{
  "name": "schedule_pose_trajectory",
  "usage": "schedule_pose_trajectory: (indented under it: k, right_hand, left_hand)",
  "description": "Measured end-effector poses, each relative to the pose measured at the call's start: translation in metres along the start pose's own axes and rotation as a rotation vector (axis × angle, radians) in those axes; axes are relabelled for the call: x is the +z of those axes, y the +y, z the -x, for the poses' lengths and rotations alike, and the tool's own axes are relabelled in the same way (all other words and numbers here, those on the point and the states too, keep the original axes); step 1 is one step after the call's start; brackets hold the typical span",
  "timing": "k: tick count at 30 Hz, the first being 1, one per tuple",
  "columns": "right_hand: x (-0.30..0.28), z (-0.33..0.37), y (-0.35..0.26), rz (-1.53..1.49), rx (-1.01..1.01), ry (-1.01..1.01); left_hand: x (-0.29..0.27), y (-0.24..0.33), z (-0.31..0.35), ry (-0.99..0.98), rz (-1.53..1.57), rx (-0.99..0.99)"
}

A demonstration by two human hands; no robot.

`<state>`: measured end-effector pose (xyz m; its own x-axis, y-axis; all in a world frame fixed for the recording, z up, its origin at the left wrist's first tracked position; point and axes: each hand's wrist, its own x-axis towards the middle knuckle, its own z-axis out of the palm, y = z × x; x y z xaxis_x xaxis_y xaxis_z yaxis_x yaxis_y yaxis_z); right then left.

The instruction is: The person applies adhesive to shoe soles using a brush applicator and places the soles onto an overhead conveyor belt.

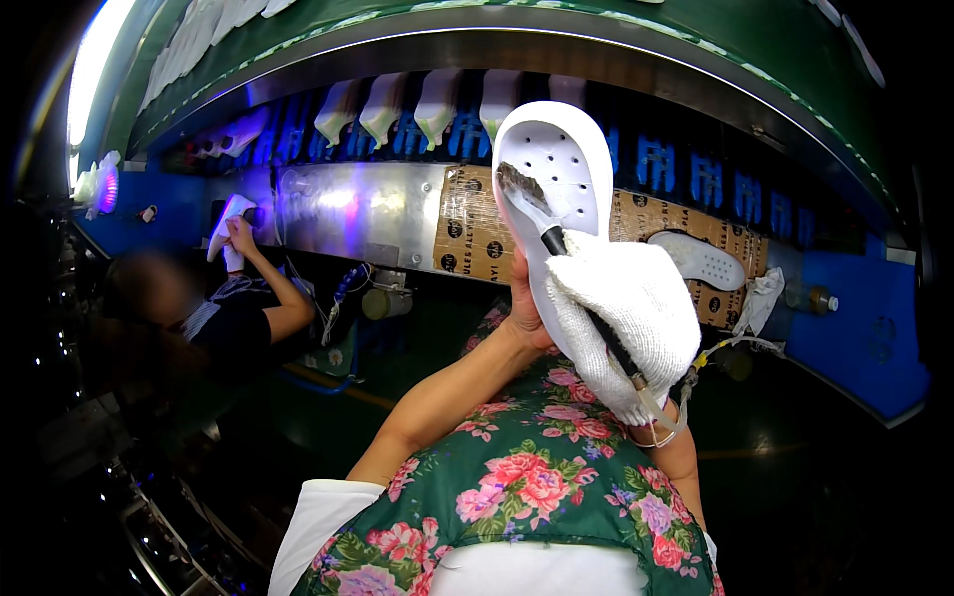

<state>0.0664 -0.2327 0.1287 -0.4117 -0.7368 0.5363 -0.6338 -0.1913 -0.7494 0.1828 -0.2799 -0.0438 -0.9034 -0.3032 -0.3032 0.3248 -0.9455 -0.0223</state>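
Your left hand [524, 310] grips the white perforated clog sole [554, 189] from behind, held upright at centre. Your right hand [626, 323] (knit glove) is clenched on the brush [542, 214], bristles touching the sole's upper face. Conveyor rail [368, 209] close behind; open room below-right.
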Motion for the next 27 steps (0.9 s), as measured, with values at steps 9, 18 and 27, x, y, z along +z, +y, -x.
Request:
schedule_pose_trajectory:
  k: [9,18,27]
  right_hand:
    - [0.004,0.004,0.004,-0.029,0.013,-0.007]
    - [-0.003,-0.001,0.002,-0.014,0.032,0.007]
    - [0.004,0.001,0.001,-0.03,0.011,-0.014]
  left_hand:
    - [0.002,0.003,-0.003,-0.042,0.056,0.005]
    - [0.024,0.009,0.004,0.139,-0.162,0.015]
    - [-0.008,0.0,0.0,-0.013,0.043,-0.02]
